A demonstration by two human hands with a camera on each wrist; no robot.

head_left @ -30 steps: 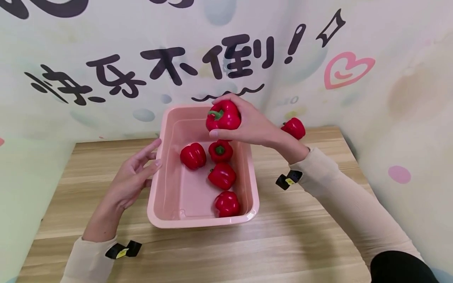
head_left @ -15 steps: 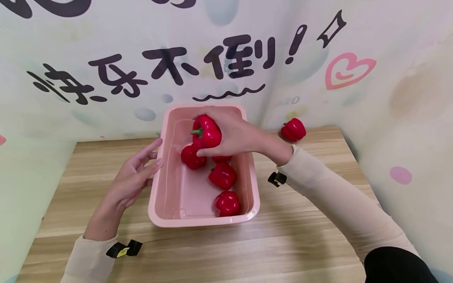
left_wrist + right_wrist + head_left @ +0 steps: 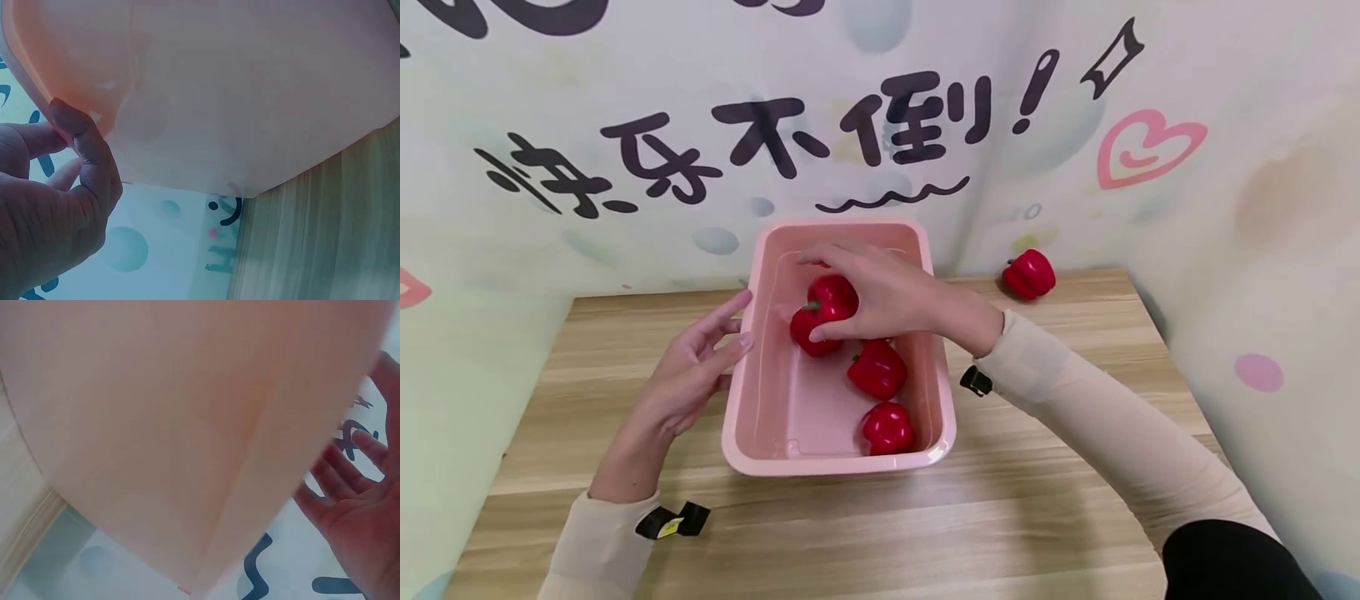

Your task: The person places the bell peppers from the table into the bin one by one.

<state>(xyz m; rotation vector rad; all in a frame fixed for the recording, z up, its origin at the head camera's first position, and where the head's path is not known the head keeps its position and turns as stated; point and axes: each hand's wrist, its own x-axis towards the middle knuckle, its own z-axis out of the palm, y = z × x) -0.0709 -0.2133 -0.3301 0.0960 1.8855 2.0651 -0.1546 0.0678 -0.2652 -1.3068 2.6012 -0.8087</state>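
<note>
A pink plastic basin (image 3: 739, 417) stands on the wooden table with several red bell peppers inside. My left hand (image 3: 696, 371) holds its left rim; in the left wrist view the fingertips are at the rim. Inside the basin, my right hand (image 3: 883, 292) arches over a red bell pepper with a green stem (image 3: 835, 297), its fingers spread and a gap showing above the pepper. That pepper overlaps another bell pepper (image 3: 808, 335) in the head view. Two more, a middle pepper (image 3: 877, 371) and a front pepper (image 3: 887, 429), lie along the right side. The right hand mostly covers another.
One red bell pepper (image 3: 1030, 275) lies on the table's back right, outside the basin. The wooden table (image 3: 820, 533) ends at a printed wall sheet (image 3: 685, 242) behind the basin, with more sheeting at both sides.
My right hand has carried the stemmed pepper left and down into the basin, and its fingers have spread away from it. My left hand has stayed at the rim.
</note>
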